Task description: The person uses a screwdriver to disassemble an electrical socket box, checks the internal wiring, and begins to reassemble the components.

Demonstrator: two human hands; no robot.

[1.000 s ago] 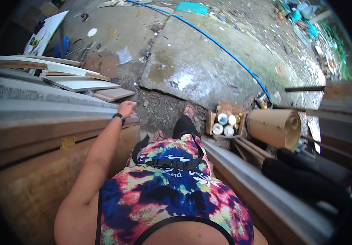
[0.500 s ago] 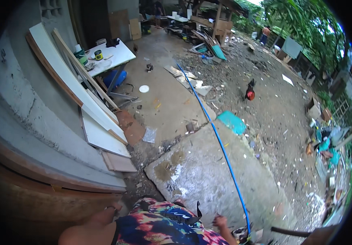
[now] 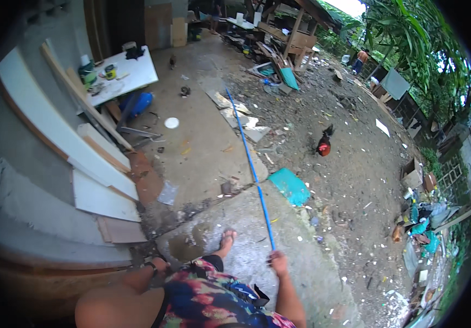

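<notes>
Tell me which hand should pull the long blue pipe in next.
Right. The right hand already grips the near end of the blue pipe, which runs away across the concrete slab. The left hand is off by the wooden boards, away from it.

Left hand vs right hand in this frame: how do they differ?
The right hand is closed on the near end of the long blue pipe; the left hand holds nothing visible. The left hand wears a dark wristband and sits beside the boards by the wall; the right hand's wrist is bare, over the concrete slab. Both are low beside the body.
</notes>
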